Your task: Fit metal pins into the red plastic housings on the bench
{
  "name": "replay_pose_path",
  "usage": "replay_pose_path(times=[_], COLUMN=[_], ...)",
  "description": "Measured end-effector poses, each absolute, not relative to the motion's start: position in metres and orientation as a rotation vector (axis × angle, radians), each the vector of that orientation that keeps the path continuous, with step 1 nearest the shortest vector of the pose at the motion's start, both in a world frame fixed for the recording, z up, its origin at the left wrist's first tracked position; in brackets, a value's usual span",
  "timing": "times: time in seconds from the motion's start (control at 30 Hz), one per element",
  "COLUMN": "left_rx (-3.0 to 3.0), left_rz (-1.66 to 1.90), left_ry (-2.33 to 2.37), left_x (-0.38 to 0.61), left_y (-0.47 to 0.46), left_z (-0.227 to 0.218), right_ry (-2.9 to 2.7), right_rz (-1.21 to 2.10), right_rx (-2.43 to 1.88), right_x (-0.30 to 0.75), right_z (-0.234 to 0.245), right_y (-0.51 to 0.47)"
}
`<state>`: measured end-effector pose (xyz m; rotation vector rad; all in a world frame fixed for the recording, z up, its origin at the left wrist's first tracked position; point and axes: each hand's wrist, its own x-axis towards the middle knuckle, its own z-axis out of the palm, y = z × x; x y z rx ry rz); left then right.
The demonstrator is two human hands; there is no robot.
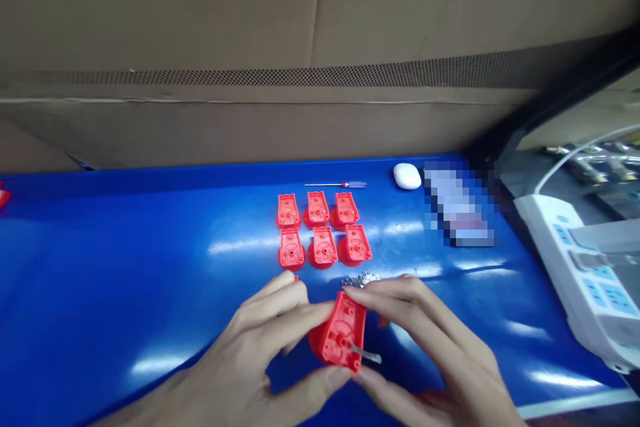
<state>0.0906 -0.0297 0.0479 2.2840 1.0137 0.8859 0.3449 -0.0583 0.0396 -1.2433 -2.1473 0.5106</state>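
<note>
Both hands hold one red plastic housing (pixel 340 330) tilted above the blue table (pixel 125 267). My left hand (pixel 260 347) pinches its left side between thumb and fingers. My right hand (pixel 425 347) grips its top and lower right edge, with a small clear or metal piece (pixel 367 355) sticking out near the thumb. Several matching red housings (pixel 323 230) lie in two rows just beyond the hands. A small heap of metal parts (pixel 361 279) sits behind my right fingers.
A thin red-handled screwdriver (pixel 340 184) lies behind the rows. A white oval case (pixel 407 176) and a blurred-out flat object (pixel 457 207) are at the back right. A white power strip (pixel 585 273) lies at the right edge. Cardboard boxes (pixel 300 33) wall off the back.
</note>
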Motion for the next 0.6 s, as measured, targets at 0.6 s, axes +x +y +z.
replay_pose_path(times=[0.6], left_rx=[2.02], left_rz=[0.98], left_ry=[1.287], left_x=[0.075], left_y=[-0.023], left_z=[0.044], right_ry=[-2.173], right_rz=[0.476], right_rx=[-1.332], right_x=[0.343], right_z=[0.005], right_y=[-0.053])
